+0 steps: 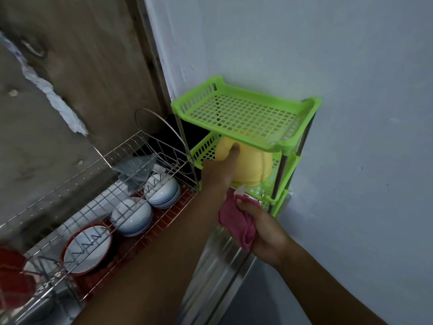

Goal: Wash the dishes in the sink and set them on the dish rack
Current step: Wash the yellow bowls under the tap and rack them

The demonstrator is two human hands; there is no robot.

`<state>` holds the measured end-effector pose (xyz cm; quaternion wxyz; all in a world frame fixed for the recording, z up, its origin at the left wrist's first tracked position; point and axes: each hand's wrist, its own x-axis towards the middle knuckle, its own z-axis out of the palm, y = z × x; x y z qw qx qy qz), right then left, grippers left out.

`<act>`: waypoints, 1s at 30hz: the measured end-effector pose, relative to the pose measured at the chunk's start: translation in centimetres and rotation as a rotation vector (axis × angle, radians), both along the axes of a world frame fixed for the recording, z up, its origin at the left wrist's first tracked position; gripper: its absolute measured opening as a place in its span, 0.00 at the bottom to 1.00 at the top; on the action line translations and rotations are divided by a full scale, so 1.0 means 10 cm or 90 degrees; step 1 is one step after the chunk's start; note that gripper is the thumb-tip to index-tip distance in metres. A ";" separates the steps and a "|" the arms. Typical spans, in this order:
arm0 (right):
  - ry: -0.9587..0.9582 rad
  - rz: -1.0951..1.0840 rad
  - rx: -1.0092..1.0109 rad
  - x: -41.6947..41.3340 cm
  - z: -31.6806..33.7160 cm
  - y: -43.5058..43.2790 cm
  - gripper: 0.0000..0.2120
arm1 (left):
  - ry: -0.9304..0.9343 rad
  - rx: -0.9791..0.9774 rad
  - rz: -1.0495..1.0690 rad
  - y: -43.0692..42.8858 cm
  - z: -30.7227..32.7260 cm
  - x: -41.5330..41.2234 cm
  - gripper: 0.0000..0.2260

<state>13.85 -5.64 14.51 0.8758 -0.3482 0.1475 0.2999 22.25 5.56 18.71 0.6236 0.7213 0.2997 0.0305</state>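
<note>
Pale wall corner: left hand (216,172) grips the light, probably slippery yellow plastic bowl (254,165) by its rim on the middle tier of the green shelf (311,104); right hand (264,228) clutches a pink cloth (236,221).

Two arms observed. Left hand (218,172), at the green shelf (314,104): bare, wrist uncovered. Right hand (264,233), below the green shelf: bare, wrist uncovered. Both forearms unclothed along their full visible length.
</note>
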 end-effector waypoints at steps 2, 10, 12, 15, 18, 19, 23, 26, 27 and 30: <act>-0.015 0.011 0.016 0.01 0.02 -0.02 0.13 | 0.013 0.042 0.003 -0.06 -0.05 0.07 0.46; 0.021 0.074 0.015 0.13 -0.07 0.06 0.16 | -0.056 0.240 -0.042 0.17 0.16 -0.32 0.31; 0.017 0.127 0.056 0.13 -0.04 0.17 0.15 | -0.130 0.306 -0.088 0.29 0.20 -0.75 0.12; -0.007 0.233 0.109 0.08 0.04 0.38 0.13 | -0.210 0.411 -0.228 0.49 0.11 -1.40 0.13; 0.013 0.333 0.108 -0.05 0.09 0.66 0.15 | -0.264 0.555 -0.313 0.71 -0.17 -1.90 0.20; 0.031 0.346 0.099 -0.09 0.07 0.73 0.17 | -0.273 0.593 -0.309 0.74 -0.25 -1.99 0.21; 0.089 0.437 0.060 -0.33 0.14 1.03 0.14 | -0.275 0.691 -0.187 0.80 -0.41 -2.30 0.09; 0.107 0.456 0.062 -0.53 0.15 1.21 0.18 | -0.209 0.619 -0.019 0.82 -0.41 -2.46 0.05; 0.100 0.458 0.060 -0.61 0.15 1.24 0.20 | -0.176 0.586 0.049 0.82 -0.41 -2.49 0.04; 0.106 0.491 0.088 -0.80 0.06 1.35 0.21 | -0.110 0.612 0.152 0.77 -0.49 -2.56 0.02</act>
